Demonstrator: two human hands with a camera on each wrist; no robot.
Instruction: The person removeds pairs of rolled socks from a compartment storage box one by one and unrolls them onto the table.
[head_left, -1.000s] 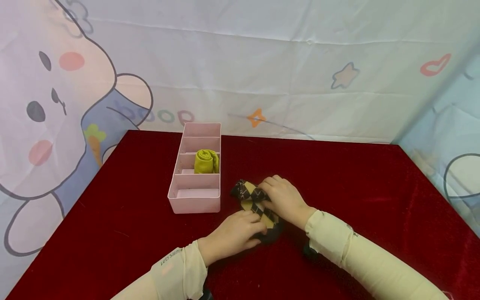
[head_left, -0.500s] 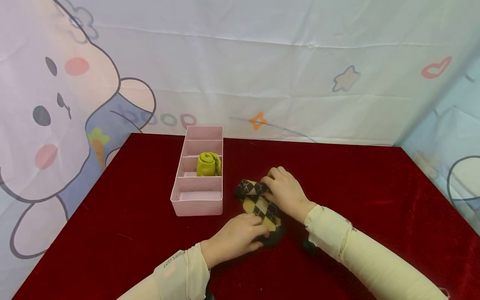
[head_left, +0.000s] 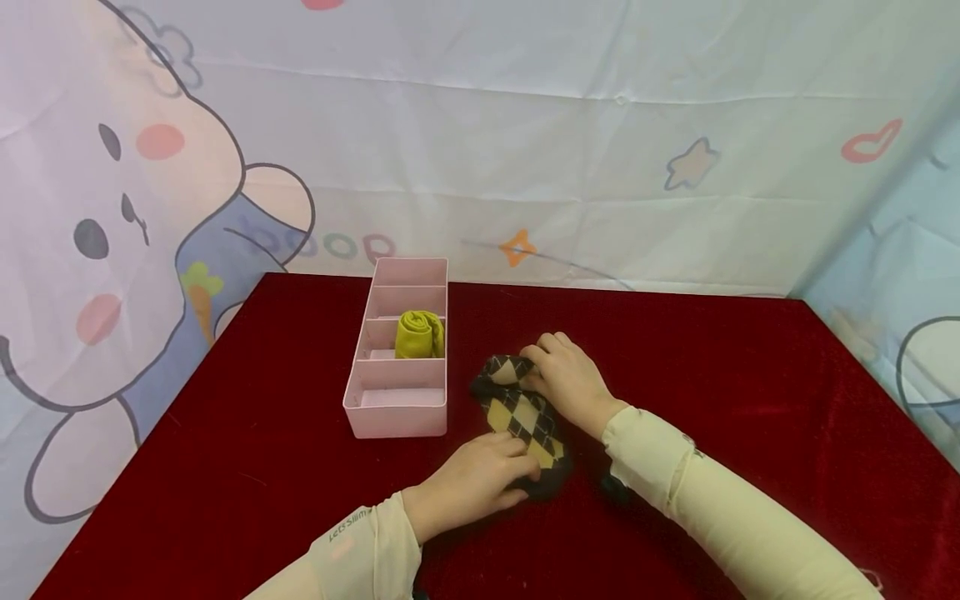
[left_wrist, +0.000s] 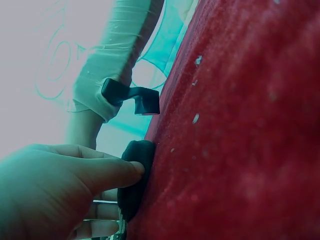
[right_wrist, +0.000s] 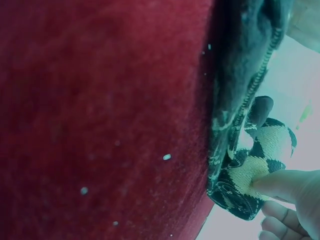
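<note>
While pinching argyle sock (head_left: 517, 408) with left grip (head_left: 476, 483) and right grip (head_left: 573, 383), short of far edge of counter (head_left: 697, 358), best to roll snugly, evenly.

The rolled end of a dark and pale-yellow patterned sock (right_wrist: 231, 107) was pinched by the right grip (right_wrist: 304, 195), the thumb being pressed on a yellow patch and the other fingers being curled just below. The sock's flatter, dark part was laid along the red table (right_wrist: 100, 100), over which small white specks (right_wrist: 167, 157) were scattered.
</note>
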